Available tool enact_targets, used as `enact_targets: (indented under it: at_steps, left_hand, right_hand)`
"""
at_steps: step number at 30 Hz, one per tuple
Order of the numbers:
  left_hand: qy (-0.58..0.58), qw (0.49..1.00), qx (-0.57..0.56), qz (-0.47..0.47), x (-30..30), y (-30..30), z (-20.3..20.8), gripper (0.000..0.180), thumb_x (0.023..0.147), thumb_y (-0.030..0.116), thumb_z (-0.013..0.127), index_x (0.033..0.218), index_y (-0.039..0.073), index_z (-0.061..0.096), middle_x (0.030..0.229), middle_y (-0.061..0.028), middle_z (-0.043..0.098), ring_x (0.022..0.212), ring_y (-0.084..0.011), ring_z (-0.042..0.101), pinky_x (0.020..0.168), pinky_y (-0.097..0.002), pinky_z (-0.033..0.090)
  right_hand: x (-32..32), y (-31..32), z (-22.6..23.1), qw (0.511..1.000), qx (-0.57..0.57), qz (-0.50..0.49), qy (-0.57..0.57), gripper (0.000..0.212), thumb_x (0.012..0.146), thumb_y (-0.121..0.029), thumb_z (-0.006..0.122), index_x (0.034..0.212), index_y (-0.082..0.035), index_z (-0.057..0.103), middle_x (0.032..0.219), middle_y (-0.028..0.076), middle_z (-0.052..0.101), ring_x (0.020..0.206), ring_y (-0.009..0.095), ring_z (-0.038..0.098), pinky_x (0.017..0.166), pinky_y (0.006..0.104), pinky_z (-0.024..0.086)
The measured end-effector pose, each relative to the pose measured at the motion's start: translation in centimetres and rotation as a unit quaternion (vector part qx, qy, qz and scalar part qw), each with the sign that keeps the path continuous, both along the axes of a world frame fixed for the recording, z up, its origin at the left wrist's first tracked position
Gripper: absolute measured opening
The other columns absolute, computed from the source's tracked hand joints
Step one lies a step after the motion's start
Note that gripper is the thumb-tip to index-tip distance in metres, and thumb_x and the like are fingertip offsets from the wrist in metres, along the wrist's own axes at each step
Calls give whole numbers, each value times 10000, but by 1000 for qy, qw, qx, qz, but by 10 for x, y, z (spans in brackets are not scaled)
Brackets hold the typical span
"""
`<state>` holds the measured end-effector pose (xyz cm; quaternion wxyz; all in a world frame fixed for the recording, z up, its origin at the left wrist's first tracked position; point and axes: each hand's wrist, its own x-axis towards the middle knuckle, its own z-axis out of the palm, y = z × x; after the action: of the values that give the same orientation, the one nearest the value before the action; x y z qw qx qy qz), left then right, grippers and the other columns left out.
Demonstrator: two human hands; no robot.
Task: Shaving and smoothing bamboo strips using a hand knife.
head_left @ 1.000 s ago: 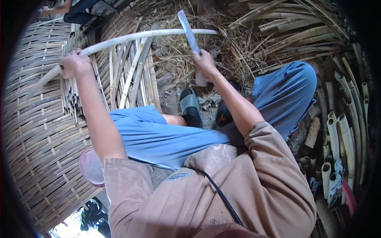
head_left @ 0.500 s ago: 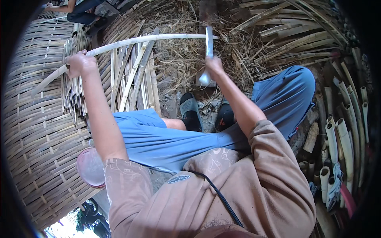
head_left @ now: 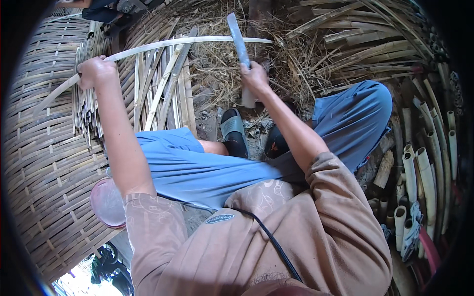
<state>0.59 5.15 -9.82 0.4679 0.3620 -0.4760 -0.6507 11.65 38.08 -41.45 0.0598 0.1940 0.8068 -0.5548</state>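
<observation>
My left hand [head_left: 98,72] is closed round a long, pale bamboo strip [head_left: 163,44], which bows from the woven mat at the left across to the shavings at the far middle. The strip's tail sticks out below and left of my fist. In my right hand [head_left: 255,79] is a large knife [head_left: 237,42], its handle wrapped by my fingers. The blade points away from me and lies across the strip near its far right end. Whether the edge bites into the bamboo cannot be seen.
A woven bamboo mat [head_left: 44,148] spreads along the left. Split strips [head_left: 170,93] lie beside it, shavings [head_left: 212,74] cover the ground ahead. Split bamboo [head_left: 365,34] is piled far right, and cut tubes [head_left: 427,167] stand at the right. Another person's leg [head_left: 101,12] shows far left.
My right hand and the knife have moved left along the strip, and the blade now tilts to the left. My left hand keeps its hold, shifted very slightly left.
</observation>
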Motion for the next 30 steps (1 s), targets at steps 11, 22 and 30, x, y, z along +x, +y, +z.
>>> enact_targets:
  at_steps: [11,22,30]
  left_hand:
    - [20,1000,2,4,4,-1,-4,471,1021,214,449,1432,94,252,1050,-183,566,637,-284,559,548,-419,506]
    - [183,970,-50,-153,13,12,7,220,892,86,513,749,94,346,567,17,355,452,-134,357,460,-342,346]
    - [190,940,-51,-278,15,2,9,300,937,194,466,670,154,337,533,30,310,465,-119,312,511,-312,351]
  right_hand:
    - [5,-12,29,991,-50,104,72,415,971,-394,593,1102,-7,669,866,141,700,786,268,670,709,422,521]
    - [-2,-2,35,992,-78,89,37,389,972,-378,601,1095,-20,688,915,151,737,828,283,720,731,431,553]
    - [-6,9,20,993,-91,-28,-71,431,940,-403,628,1071,2,700,945,179,728,861,300,700,791,451,533]
